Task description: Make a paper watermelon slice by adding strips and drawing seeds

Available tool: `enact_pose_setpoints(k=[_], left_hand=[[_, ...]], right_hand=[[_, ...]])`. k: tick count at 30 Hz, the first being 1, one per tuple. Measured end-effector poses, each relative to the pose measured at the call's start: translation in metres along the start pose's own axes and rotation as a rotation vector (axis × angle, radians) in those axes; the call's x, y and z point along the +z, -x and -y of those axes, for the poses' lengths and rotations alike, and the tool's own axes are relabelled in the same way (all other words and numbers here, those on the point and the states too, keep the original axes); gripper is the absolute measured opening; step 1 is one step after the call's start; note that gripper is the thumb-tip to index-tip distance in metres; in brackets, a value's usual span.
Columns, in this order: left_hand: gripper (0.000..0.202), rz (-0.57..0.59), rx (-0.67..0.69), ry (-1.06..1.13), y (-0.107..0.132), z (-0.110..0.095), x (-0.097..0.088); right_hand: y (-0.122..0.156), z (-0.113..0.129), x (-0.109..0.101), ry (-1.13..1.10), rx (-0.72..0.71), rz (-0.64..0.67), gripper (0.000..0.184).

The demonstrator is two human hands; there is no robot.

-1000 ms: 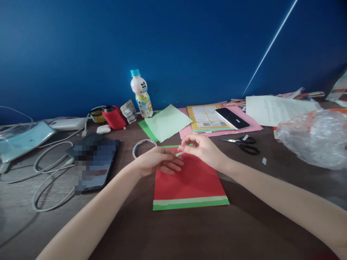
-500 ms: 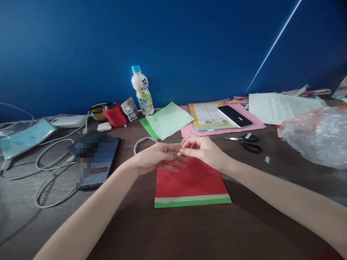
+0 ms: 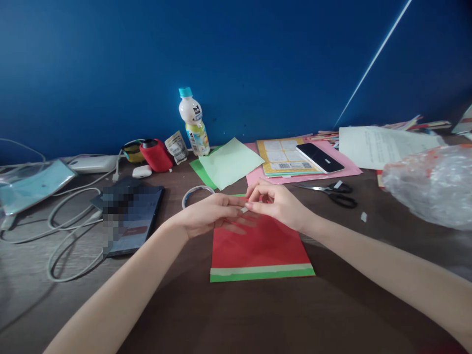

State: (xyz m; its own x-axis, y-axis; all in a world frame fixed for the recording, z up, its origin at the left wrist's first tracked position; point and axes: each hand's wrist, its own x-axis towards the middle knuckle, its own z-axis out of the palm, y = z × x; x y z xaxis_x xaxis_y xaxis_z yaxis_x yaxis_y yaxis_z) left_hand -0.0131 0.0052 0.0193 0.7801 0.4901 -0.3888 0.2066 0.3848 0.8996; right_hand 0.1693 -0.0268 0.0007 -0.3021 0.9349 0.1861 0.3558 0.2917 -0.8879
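Observation:
A small whitish piece of tape [image 3: 244,210] sits between the fingertips of my two hands. My left hand [image 3: 206,215] has its thumb pressed against the piece, while its other fingers stretch out to the right, slightly blurred. Thumb and bent fingers of my right hand [image 3: 275,204] pinch the same piece from the other side. Beneath both hands lies a red paper sheet [image 3: 258,248] with pale and bright green strips along its near edge. My hands cover part of its far half. A tape roll [image 3: 185,196] lies just behind my left hand, partly hidden.
Black-handled scissors [image 3: 341,199] and a white scrap [image 3: 364,217] lie right of the sheet. Behind are green papers [image 3: 232,162], a phone [image 3: 320,158] and a bottle [image 3: 195,125]. A tablet [image 3: 138,221] and cables [image 3: 55,250] are left; crinkled plastic [image 3: 431,189] is right.
Both hands stay nearly in place over the red sheet, with only slight finger movement around the tape piece. Nothing on the table has shifted noticeably.

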Motion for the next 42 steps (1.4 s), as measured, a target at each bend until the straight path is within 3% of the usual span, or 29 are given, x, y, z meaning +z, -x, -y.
enact_pose_setpoints(k=[42], left_hand=[[0.026, -0.071, 0.076, 0.021, -0.001, 0.002, 0.006]], right_hand=[[0.006, 0.007, 0.008, 0.181, -0.123, -0.136, 0.015]])
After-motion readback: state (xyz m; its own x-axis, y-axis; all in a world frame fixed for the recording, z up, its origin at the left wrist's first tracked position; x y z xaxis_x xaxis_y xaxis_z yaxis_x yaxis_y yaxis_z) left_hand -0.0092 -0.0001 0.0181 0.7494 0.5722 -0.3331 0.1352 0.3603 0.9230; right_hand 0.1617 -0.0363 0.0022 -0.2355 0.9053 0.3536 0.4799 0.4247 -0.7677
